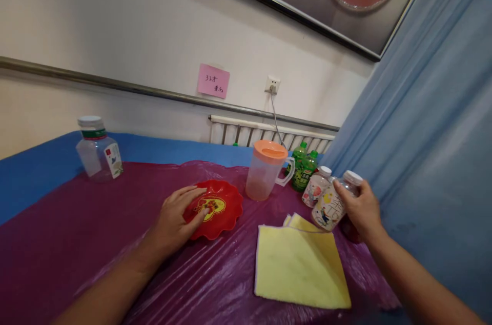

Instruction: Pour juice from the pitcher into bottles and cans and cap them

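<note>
My right hand [361, 207] is wrapped round a clear plastic bottle [329, 207] with a white cap and a printed label, tilted above the far corner of a folded yellow cloth [302, 266]. Just left of it stands a similar white-capped bottle [316, 186]. At the centre, my left hand [180, 215] lies with fingers apart over the left side of a red scalloped plate [226, 212] bearing a yellow design. Whether its fingers press on the plate I cannot tell. Behind the plate is a clear pitcher [261, 179] with an orange lid. Something dark red [349, 230] shows partly under my right hand.
Green bottles [303, 171] stand behind the pitcher's handle. A large clear jar [100, 153] with a white lid is at the far left. Purple plastic sheeting [92, 227] covers much of the blue table [23, 171]. A blue curtain [434, 135] hangs close on the right.
</note>
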The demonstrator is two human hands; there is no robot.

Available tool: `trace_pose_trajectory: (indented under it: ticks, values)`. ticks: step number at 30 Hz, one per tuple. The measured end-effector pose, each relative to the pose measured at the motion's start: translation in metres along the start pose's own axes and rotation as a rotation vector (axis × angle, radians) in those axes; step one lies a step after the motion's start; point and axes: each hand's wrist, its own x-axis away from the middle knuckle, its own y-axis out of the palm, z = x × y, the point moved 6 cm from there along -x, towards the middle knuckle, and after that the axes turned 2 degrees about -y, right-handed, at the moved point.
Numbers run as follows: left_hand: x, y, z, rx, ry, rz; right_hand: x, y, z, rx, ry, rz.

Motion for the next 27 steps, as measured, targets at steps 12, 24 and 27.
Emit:
trace_pose_trajectory:
  ticks: [12, 24, 27]
  values:
    - [-0.003, -0.007, 0.000, 0.000, -0.056, 0.013, -0.001, 0.036, 0.056, 0.370, -0.014, 0.026]
    - [0.010, -0.002, 0.001, 0.084, -0.068, 0.029, 0.053, 0.025, -0.010, 0.100, -0.546, 0.157]
    - [0.016, -0.001, 0.000, 0.105, -0.118, 0.039, 0.094, 0.055, -0.059, -0.073, -0.621, -0.018]
